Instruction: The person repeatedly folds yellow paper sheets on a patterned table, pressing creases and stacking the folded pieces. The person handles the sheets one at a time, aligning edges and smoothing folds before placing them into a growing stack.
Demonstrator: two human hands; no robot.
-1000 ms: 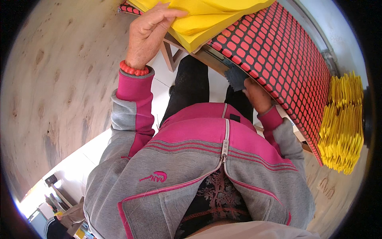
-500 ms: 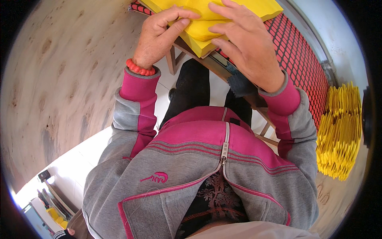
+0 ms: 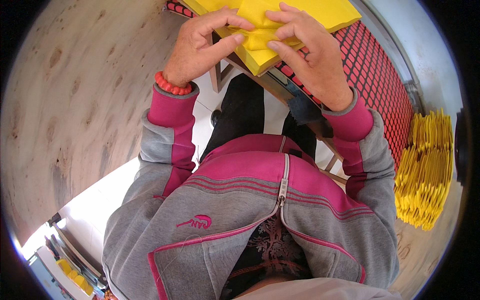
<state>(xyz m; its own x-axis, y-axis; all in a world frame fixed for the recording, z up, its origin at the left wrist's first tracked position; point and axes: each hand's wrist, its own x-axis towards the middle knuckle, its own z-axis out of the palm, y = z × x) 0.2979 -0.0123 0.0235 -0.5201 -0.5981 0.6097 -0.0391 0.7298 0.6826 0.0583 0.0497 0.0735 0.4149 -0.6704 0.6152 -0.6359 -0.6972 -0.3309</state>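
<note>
A thick stack of yellow paper sheets lies at the top of the view, a corner pointing toward me. On it, a partly folded yellow sheet bulges up between my hands. My left hand, with a red bead bracelet at the wrist, has its index finger and thumb on the left side of the fold. My right hand takes the right side between its thumb and curved fingers. The far end of the sheet is cut off by the picture's edge.
The stack rests on a table with a red and black patterned cover. Folded yellow papers stand in dense rows at the right. A large wooden board fills the left side. My legs are under the table's edge.
The yellow sheet's fold has risen and bunched up between my hands. My right fingers have curled in closer to it, and my left hand has shifted slightly down.
</note>
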